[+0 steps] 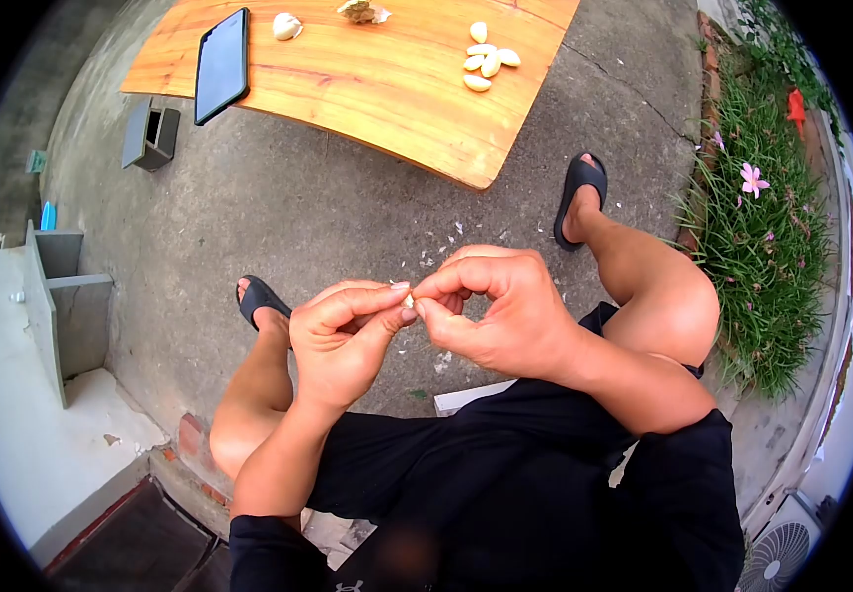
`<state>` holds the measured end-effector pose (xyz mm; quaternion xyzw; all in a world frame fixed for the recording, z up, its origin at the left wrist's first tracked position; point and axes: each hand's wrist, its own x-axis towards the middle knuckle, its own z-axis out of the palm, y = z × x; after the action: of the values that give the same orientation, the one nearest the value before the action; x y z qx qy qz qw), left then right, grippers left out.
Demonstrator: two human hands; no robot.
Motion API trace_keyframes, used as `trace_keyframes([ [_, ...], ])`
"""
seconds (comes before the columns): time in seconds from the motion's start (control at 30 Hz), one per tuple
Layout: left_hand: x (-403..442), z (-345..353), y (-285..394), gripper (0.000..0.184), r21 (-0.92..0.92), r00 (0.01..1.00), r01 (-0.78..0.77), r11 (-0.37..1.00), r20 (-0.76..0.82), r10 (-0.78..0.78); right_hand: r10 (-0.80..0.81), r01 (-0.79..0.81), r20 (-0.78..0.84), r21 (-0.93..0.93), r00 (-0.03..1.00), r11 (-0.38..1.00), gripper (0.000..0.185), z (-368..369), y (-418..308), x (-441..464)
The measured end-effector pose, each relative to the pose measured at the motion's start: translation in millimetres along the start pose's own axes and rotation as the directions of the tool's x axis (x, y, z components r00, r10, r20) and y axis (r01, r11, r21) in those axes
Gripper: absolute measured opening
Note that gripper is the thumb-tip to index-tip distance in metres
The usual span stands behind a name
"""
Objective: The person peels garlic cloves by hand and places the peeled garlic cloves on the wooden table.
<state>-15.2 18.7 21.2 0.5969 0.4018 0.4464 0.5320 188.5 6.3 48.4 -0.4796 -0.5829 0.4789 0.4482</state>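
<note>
A small garlic clove (409, 300) is pinched between the thumb and fingertips of my left hand (336, 335), above the ground between my knees. On its other side, my right hand (507, 304) has its thumb and index finger closed at the same clove, the fingertips of both hands nearly meeting. Fingers cover most of the clove. Several peeled garlic cloves (491, 65) lie in a cluster on the wooden table (387, 74), ahead of my hands. A white piece of garlic bulb (286, 27) and a brownish garlic remnant (361, 12) rest farther left.
A dark-screened phone (221, 67) lies at the table's left edge. Bits of garlic skin (443, 361) are scattered on the concrete. A grey box (149, 136) stands left of the table. Grass with pink flowers (754, 180) borders the right side.
</note>
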Motion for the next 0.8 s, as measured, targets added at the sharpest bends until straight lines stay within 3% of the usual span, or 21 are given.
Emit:
trace_keyframes([
  [0.1, 0.3, 2.4, 5.2, 0.018, 0.039, 0.999, 0.029, 0.999, -0.021, -0.028, -0.025, 0.025, -0.004, -0.015, 1.000, 1.000, 0.009, -0.1, -0.4, -0.5],
  [0.4, -6.1, 7.5, 3.6, 0.016, 0.226, 0.996, -0.084, 0.970, 0.001, 0.086, -0.087, 0.079, -0.068, -0.109, 0.994, 0.991, 0.008, 8.5, 1.3, -6.6],
  [0.5, -9.4, 5.4, 4.9, 0.025, -0.041, 0.982, 0.188, 0.981, 0.015, -0.187, -0.099, 0.092, -0.067, -0.099, 0.993, 0.991, 0.010, 8.8, 1.7, -6.0],
  [0.6, -0.9, -1.3, 9.6, 0.032, -0.345, 0.915, 0.395, 0.851, 0.228, -0.332, -0.163, 0.156, -0.045, -0.139, 0.986, 0.978, 0.011, 6.7, 3.9, -4.9],
  [0.7, 2.1, -4.9, 8.8, 0.034, -0.539, 0.881, 0.473, 0.698, 0.298, -0.367, -0.217, 0.207, -0.043, -0.169, 0.975, 0.964, 0.013, 6.2, 4.0, -2.4],
  [0.8, 6.7, -6.7, 19.9, 0.028, -0.601, 0.810, 0.579, 0.551, 0.346, -0.473, -0.231, 0.222, -0.031, -0.186, 0.972, 0.957, 0.013, 4.4, 4.9, -0.9],
])
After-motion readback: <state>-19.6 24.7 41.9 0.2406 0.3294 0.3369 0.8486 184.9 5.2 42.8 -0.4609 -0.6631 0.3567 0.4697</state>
